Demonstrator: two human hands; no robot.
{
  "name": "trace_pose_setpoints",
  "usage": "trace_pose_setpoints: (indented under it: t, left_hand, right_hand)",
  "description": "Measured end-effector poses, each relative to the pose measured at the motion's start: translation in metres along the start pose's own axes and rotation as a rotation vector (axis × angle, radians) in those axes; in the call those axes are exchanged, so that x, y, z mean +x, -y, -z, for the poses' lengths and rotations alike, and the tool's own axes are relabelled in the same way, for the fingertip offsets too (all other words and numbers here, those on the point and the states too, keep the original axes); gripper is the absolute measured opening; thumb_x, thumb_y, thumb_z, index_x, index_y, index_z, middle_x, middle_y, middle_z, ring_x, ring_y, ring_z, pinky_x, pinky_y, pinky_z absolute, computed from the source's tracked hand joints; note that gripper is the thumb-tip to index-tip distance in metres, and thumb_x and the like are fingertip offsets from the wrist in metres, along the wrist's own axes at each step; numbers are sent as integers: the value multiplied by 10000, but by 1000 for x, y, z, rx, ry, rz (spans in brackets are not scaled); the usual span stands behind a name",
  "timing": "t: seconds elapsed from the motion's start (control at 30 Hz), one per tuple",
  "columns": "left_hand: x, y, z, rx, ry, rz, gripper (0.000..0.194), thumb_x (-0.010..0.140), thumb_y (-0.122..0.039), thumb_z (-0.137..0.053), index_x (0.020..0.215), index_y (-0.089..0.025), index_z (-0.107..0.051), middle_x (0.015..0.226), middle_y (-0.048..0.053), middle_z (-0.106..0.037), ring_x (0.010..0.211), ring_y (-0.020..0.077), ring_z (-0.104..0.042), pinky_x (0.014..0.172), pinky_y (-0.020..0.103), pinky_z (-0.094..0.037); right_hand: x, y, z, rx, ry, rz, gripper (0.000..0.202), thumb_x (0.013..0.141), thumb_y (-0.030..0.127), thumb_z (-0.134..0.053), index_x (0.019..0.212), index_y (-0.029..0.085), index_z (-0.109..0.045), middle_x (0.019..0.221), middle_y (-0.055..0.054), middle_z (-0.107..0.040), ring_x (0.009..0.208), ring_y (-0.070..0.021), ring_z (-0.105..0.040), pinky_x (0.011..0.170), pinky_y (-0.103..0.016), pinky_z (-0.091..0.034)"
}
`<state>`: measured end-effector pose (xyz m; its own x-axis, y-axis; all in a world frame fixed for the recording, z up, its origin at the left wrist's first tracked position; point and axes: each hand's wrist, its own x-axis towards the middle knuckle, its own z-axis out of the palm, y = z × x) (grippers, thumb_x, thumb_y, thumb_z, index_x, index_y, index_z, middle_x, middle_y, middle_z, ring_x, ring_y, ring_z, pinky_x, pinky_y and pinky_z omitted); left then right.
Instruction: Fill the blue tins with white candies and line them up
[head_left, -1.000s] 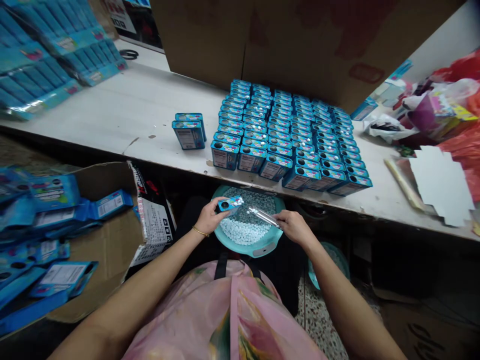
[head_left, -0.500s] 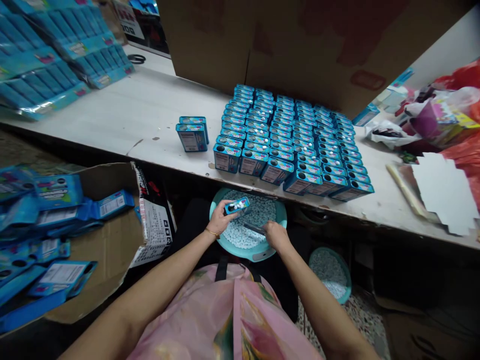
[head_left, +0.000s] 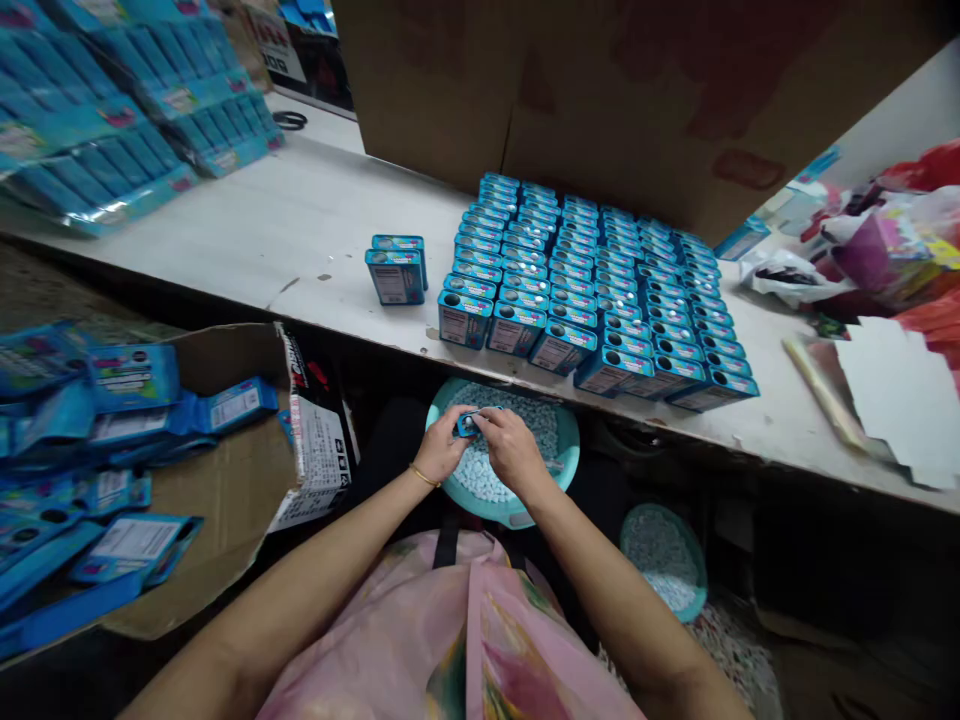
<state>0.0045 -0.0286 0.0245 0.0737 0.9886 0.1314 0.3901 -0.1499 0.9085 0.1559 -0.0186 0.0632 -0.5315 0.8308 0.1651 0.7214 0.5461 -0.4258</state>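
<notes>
Over a light-green basin (head_left: 572, 440) of small white pellets, my left hand (head_left: 439, 447) grips a small blue box (head_left: 466, 424) by its side. My right hand (head_left: 516, 455) meets it from the right, its thumb and fingers closed at the top of the box. The fingers cover most of the box, and a little white shows at its opening. In the basin, just right of my right hand, lies a flat, clear scoop-like tool (head_left: 553, 466), partly hidden.
Rows of upright blue boxes (head_left: 562, 340) fill the table's middle, with two more boxes (head_left: 396, 275) to their left. A carton (head_left: 225, 500) of blue boxes is at left. A second basin (head_left: 701, 590) of pellets sits low right. A large cardboard box (head_left: 600, 100) stands behind.
My right hand has let go of the flat tool, leaving it in the basin, and has moved left onto the box. My left hand still holds the box; the view has shifted slightly.
</notes>
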Motion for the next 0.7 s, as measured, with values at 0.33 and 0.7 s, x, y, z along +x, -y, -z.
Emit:
trace_pose_setpoints:
  t: [0.33, 0.7]
  left_hand:
    - [58, -54, 138, 216, -161, -157, 362, 704, -248, -559, 1052, -173, -495, 1011, 40, -525, 951, 165, -514, 855, 295, -416]
    - [142, -1, 188, 579, -283, -192, 910, 509, -315, -733, 1295, -224, -285, 1347, 117, -204, 1220, 299, -301, 989, 405, -302]
  right_hand:
    - [-11, -4, 23, 495, -429, -70, 323, 802, 133, -406, 1028, 231, -615, 999, -60, -585, 938, -154, -544, 826, -305, -443]
    - [-61, -37, -7, 504, -207, -218, 278, 806, 206, -435, 1001, 196, -634, 993, -92, -598, 920, -161, -565, 774, -250, -474]
